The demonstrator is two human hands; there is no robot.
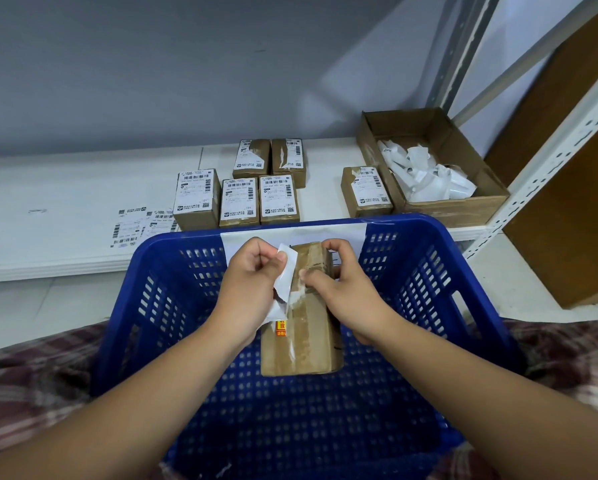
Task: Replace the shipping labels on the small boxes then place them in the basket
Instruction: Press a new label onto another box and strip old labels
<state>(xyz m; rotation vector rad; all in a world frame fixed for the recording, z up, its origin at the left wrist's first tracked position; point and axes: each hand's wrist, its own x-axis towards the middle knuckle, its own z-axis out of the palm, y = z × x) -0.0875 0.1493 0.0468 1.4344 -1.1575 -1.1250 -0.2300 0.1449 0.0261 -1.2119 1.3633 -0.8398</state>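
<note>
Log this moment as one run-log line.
step: peeling label off box | left hand: pinches label | right hand: holds box | over: basket

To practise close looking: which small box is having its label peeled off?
The box between the left hand and right hand above the blue basket; the six on the table carry labels.

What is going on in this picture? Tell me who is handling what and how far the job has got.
A person holds a small box over the blue basket. The right hand grips the box while the left hand pinches its white label, partly peeled away. Six more labelled boxes wait on the white table behind, loose labels lie to their left, and a cardboard tray on the right holds crumpled label scraps.
</note>
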